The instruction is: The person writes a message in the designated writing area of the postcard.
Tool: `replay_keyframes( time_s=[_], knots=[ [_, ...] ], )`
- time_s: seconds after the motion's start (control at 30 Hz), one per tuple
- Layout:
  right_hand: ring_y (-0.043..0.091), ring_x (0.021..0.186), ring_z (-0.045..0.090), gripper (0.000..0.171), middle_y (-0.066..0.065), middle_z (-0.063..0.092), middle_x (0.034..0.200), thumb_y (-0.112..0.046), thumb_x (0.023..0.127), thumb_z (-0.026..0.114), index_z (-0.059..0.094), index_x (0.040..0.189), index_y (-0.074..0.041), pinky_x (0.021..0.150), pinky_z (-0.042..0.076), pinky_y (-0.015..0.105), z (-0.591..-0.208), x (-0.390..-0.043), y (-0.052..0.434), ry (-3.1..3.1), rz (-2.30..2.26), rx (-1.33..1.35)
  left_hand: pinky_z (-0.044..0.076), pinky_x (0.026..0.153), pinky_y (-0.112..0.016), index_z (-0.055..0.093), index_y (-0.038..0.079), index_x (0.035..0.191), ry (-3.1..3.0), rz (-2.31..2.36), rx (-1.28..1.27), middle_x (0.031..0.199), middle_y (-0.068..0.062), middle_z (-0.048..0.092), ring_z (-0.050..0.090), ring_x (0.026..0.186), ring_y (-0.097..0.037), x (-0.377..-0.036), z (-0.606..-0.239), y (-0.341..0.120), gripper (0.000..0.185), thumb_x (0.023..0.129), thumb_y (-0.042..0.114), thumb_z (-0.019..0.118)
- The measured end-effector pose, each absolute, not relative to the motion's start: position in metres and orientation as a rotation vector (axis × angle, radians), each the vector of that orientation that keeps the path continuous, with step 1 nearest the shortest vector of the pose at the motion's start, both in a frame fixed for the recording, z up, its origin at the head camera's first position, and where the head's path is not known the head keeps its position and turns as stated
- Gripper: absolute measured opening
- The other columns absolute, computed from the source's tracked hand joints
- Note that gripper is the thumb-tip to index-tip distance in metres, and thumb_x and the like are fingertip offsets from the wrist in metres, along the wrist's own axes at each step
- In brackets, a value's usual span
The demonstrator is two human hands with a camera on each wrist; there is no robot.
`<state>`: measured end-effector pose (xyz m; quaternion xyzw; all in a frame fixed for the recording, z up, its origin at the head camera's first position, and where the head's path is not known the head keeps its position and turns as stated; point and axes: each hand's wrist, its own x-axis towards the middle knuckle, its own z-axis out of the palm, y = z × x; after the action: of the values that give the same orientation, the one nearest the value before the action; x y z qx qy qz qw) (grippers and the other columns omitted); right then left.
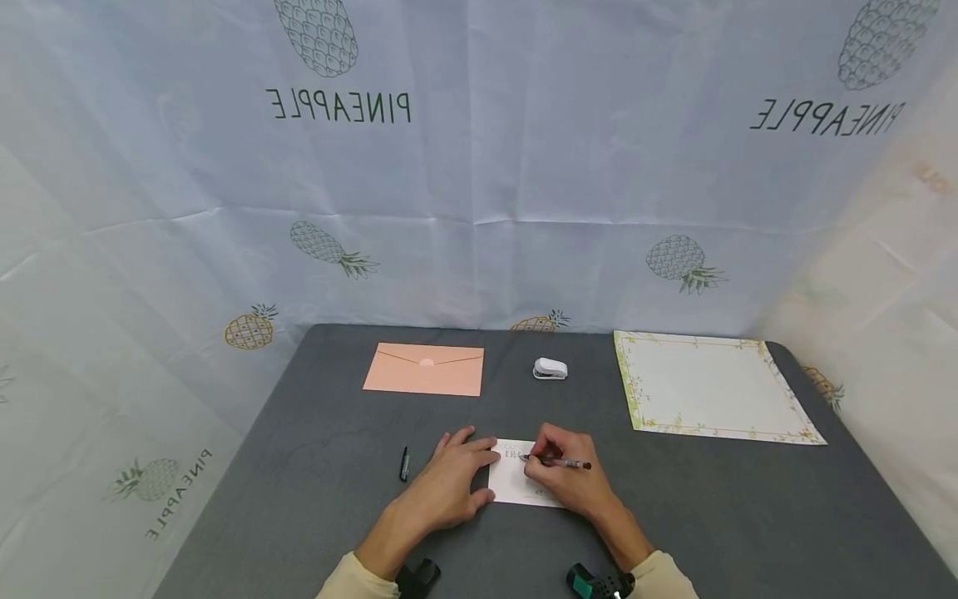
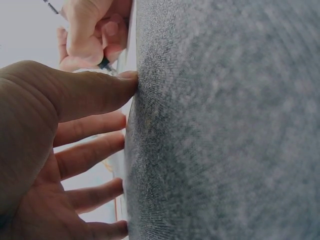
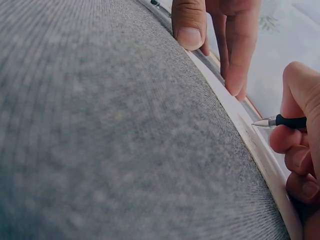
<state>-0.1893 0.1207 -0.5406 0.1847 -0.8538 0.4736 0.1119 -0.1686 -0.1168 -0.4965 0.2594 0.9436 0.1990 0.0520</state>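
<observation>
A small white card [image 1: 516,484] with a few dark written or printed marks near its top lies on the dark grey table. My right hand [image 1: 570,472] pinches a pen [image 1: 572,462] with a dark grip. In the right wrist view, the tip of the pen [image 3: 265,122] is at the card's surface. With fingers spread, my left hand [image 1: 451,482] touches the card's left edge; its thumb and fingertips rest at the card and table. A black pen cap [image 1: 405,464] lies to the left of that hand. The right hand covers the card's right part.
Behind the hands lie a peach envelope [image 1: 427,381] with its flap facing up and a small white stapler [image 1: 550,368]. A large white sheet with a floral border [image 1: 711,387] lies at the back right. A pineapple-printed curtain [image 1: 479,166] hangs behind the table [image 1: 314,466].
</observation>
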Motion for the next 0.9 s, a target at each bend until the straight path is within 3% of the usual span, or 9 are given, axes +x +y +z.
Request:
replay_keyframes(
  time_s=[0.17,0.37,0.9],
  knots=[
    [-0.001,0.059,0.048,0.036,-0.019,0.059,0.068,0.002,0.077,0.077,0.060,0.074,-0.030,0.054,0.037,0.019,-0.5419,-0.1902,0.1214,-2.466,1.399,0.563,0.038,0.122,-0.075,0.078,0.010,0.135,2.869,0.605,0.787,0.153,-0.007,0.068,0.050,0.154,-0.041,-0.1680,-0.4968,-0.1173,0.048,0.090,0.024,0.091],
    [0.002,0.062,0.053,0.037,-0.018,0.064,0.072,0.004,0.079,0.077,0.062,0.076,-0.029,0.055,0.043,0.021,-0.5431,-0.1892,0.1257,-2.413,1.393,0.480,0.038,0.123,-0.074,0.078,0.011,0.135,2.866,0.602,0.785,0.154,-0.007,0.067,0.050,0.154,-0.041,-0.1677,-0.4971,-0.1173,0.049,0.091,0.024,0.091],
    [0.002,0.062,0.053,0.033,-0.019,0.062,0.070,-0.002,0.080,0.079,0.064,0.079,-0.031,0.056,0.042,0.020,-0.5411,-0.1885,0.1261,-2.520,1.375,0.470,0.035,0.124,-0.074,0.077,0.009,0.137,2.847,0.641,0.782,0.156,-0.007,0.066,0.048,0.156,-0.041,-0.1667,-0.4950,-0.1174,0.049,0.091,0.022,0.090]
  ],
)
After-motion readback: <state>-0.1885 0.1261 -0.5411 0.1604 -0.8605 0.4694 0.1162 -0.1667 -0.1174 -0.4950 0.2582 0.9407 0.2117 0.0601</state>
